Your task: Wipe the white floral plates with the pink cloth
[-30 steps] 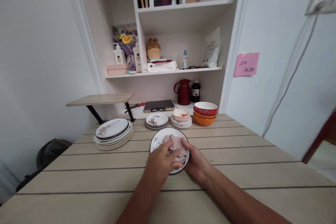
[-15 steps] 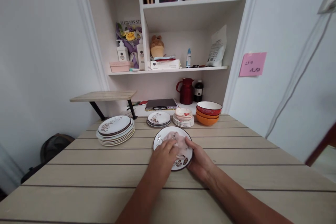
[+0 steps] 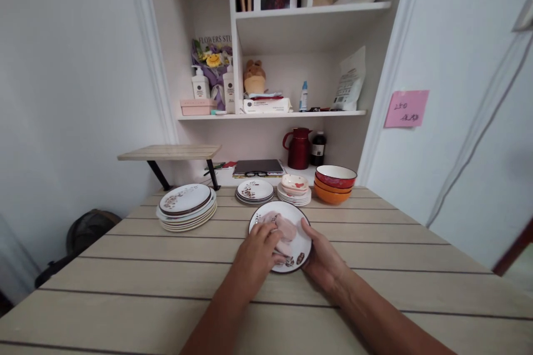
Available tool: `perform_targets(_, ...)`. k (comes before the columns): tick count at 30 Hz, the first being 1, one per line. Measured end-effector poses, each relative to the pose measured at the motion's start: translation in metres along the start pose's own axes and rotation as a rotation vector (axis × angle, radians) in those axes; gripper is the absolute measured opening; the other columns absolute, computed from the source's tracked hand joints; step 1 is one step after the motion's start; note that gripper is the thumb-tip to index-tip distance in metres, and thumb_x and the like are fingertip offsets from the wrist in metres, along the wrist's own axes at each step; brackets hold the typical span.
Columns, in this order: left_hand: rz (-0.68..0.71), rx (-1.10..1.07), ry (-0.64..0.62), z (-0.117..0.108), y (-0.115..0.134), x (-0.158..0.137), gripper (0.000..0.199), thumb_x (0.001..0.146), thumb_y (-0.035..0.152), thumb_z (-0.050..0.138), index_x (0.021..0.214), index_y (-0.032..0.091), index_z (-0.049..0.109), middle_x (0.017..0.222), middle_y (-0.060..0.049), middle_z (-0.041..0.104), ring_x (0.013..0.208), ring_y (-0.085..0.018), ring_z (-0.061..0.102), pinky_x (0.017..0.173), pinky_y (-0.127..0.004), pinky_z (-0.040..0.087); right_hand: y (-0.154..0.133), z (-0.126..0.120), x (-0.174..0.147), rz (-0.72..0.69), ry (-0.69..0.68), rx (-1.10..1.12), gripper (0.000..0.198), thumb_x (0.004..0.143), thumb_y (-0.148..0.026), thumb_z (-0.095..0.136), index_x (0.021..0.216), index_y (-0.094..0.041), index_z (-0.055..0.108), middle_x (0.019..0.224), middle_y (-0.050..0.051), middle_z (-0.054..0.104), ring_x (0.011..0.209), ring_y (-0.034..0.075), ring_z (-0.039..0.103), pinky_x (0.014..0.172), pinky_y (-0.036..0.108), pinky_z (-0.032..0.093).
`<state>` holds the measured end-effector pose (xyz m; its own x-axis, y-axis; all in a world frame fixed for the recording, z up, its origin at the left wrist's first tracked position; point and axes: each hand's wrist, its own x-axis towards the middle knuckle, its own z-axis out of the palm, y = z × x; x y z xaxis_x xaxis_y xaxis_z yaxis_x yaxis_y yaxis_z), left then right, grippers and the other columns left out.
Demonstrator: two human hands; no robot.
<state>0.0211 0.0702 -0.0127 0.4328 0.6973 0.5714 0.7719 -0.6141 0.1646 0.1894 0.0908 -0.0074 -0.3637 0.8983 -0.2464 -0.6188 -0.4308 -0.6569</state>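
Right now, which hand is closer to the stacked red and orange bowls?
Right: the right hand grips the dark-rimmed plate, in front of the stacked bowls; the left hand is farther left, on the pink cloth.

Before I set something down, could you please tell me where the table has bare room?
Bare table lies right of the right hand and the bowls, and left of the left hand, in front of the large plate stack. It is crowded behind the held plate, where small plates, little dishes and the bowls stand close together.
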Motion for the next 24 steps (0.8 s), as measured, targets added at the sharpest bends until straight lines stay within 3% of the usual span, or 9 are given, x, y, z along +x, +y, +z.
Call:
perform_targets(3, 0.007, -0.017, -0.01, 0.002, -0.001, 0.002, 0.056, 0.063, 0.036, 0.081, 0.113, 0.024, 0.06, 0.122, -0.009, 0.056, 0.115, -0.028, 0.05, 0.094, -0.047, 0.048, 0.0, 0.001, -0.001, -0.006, 0.012, -0.015, 0.047, 0.087, -0.043, 0.053, 0.119, -0.01, 0.059, 0.095, 0.012, 0.074, 0.079, 0.024, 0.069, 0.076, 0.037, 0.051)
perform_targets(8, -0.053, -0.124, 0.124, 0.001, -0.003, 0.002, 0.014, 0.082, 0.017, 0.061, 0.092, 0.023, 0.069, 0.108, -0.006, 0.06, 0.106, -0.022, 0.054, 0.091, -0.04, 0.05, 0.003, 0.001, -0.001, -0.004, 0.03, -0.025, 0.043, 0.087, -0.041, 0.055, 0.117, -0.01, 0.06, 0.09, 0.011, 0.075, 0.074, 0.023, 0.068, 0.07, 0.035, 0.051)
perform_targets(12, -0.124, -0.272, 0.193, 0.001, -0.004, 0.0, 0.025, 0.084, 0.007, 0.05, 0.091, 0.022, 0.068, 0.112, -0.007, 0.053, 0.105, -0.019, 0.054, 0.09, -0.035, 0.05, 0.004, 0.001, -0.001, -0.001, 0.019, -0.035, 0.045, 0.086, -0.042, 0.056, 0.118, -0.011, 0.06, 0.093, 0.011, 0.075, 0.08, 0.024, 0.069, 0.078, 0.038, 0.051)
perform_targets(18, -0.27, -0.408, 0.24, 0.008, -0.008, -0.002, 0.064, 0.075, 0.0, 0.056, 0.13, 0.031, 0.043, 0.124, -0.006, 0.041, 0.111, -0.017, 0.05, 0.096, -0.037, 0.046, 0.004, 0.001, 0.0, 0.0, 0.026, -0.024, 0.045, 0.084, -0.042, 0.058, 0.118, -0.012, 0.06, 0.097, 0.011, 0.074, 0.084, 0.025, 0.068, 0.082, 0.039, 0.05)
perform_targets(24, -0.23, -0.368, 0.149, 0.008, -0.011, 0.0, 0.028, 0.077, 0.005, 0.055, 0.095, 0.025, 0.066, 0.105, -0.003, 0.05, 0.1, -0.018, 0.053, 0.091, -0.035, 0.047, 0.005, -0.002, 0.001, 0.008, -0.008, -0.025, 0.043, 0.086, -0.041, 0.055, 0.114, -0.01, 0.062, 0.095, 0.012, 0.075, 0.082, 0.025, 0.068, 0.081, 0.038, 0.05)
